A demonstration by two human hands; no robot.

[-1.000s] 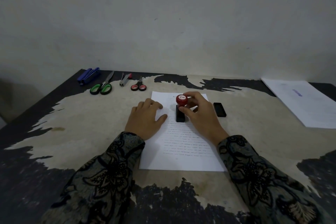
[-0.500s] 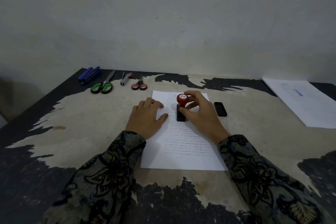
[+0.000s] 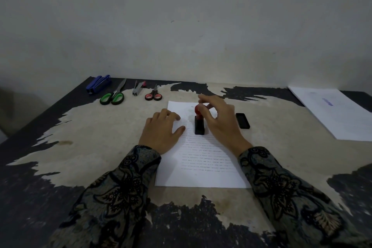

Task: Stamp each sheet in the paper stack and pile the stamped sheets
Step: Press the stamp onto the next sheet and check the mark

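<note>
A printed white sheet tops the paper stack (image 3: 201,169) in front of me on the worn table (image 3: 90,137). The stamp (image 3: 199,127), with a black base and a red knob, stands upright on the sheet's upper part. My right hand (image 3: 223,125) reaches over it from the right, thumb and fingers pinching the red knob, index finger lifted. My left hand (image 3: 161,133) rests flat on the sheet's left edge, holding it down. A stamped sheet with a blue mark tops the pile (image 3: 332,112) at the far right.
A small black cap or ink pad (image 3: 243,120) lies just right of the sheet. Along the back left edge lie a blue stapler (image 3: 98,83), green scissors (image 3: 112,97), a grey tool (image 3: 137,89) and red scissors (image 3: 153,96). A wall stands behind the table.
My right hand's fingers have shifted over the knob and the index finger has lifted. The stamp stays on the sheet, and my left hand has not moved.
</note>
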